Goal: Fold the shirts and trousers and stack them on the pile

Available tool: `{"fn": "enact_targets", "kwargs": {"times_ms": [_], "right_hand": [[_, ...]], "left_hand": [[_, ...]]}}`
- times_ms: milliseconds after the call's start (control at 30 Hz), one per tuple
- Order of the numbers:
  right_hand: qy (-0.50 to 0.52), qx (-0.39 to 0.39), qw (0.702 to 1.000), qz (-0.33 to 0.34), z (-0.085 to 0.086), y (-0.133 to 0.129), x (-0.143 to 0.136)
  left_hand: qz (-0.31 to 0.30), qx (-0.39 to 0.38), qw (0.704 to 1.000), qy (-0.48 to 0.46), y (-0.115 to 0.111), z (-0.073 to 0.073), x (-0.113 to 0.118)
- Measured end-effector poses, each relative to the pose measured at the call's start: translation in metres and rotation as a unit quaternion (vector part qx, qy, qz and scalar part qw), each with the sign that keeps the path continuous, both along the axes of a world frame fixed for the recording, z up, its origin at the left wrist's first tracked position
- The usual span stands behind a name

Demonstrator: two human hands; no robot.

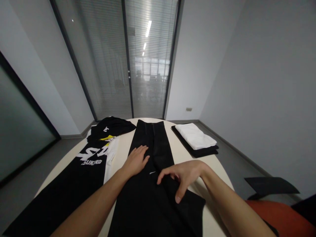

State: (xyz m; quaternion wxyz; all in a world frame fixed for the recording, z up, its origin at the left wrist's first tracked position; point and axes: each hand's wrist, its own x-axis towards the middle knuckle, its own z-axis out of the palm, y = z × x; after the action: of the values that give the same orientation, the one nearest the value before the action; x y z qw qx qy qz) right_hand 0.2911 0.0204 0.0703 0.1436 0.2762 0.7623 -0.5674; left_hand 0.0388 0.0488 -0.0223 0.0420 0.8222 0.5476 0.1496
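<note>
Black trousers (148, 204) with a small white logo lie lengthwise on the table, their legs stretching to the far edge and the wider part near me. On the upper left of the cloth my left hand (136, 160) rests flat, fingers stretched out. Over the right side of the trousers my right hand (184, 176) is arched, with thumb and fingers apart; nothing shows in its grasp. Whether its fingertips touch the fabric I cannot tell.
The round cream table (217, 171) also bears black garments with white lettering (91, 171) at the left and a folded white cloth (196, 136) on folded black cloth (206, 151) at the right. An orange chair (278, 215) stands to the right.
</note>
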Motion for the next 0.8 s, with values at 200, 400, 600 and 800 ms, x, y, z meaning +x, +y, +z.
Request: {"fn": "enact_targets", "kwargs": {"times_ms": [200,400,600,800], "right_hand": [[0.116,0.045,0.991,-0.045,-0.004,0.007,0.0],[0.096,0.02,0.991,-0.086,-0.027,0.022,0.007],[0.154,0.125,0.958,-0.209,-0.044,0.036,0.01],[0.111,0.171,0.948,-0.246,-0.031,0.032,0.017]], "left_hand": [[0.067,0.059,0.994,0.062,-0.001,0.018,0.004],[0.046,0.006,0.996,0.07,-0.019,0.022,0.006],[0.048,0.031,0.998,0.04,-0.014,0.016,0.005],[0.039,0.039,0.998,0.013,-0.018,0.016,0.005]]}}
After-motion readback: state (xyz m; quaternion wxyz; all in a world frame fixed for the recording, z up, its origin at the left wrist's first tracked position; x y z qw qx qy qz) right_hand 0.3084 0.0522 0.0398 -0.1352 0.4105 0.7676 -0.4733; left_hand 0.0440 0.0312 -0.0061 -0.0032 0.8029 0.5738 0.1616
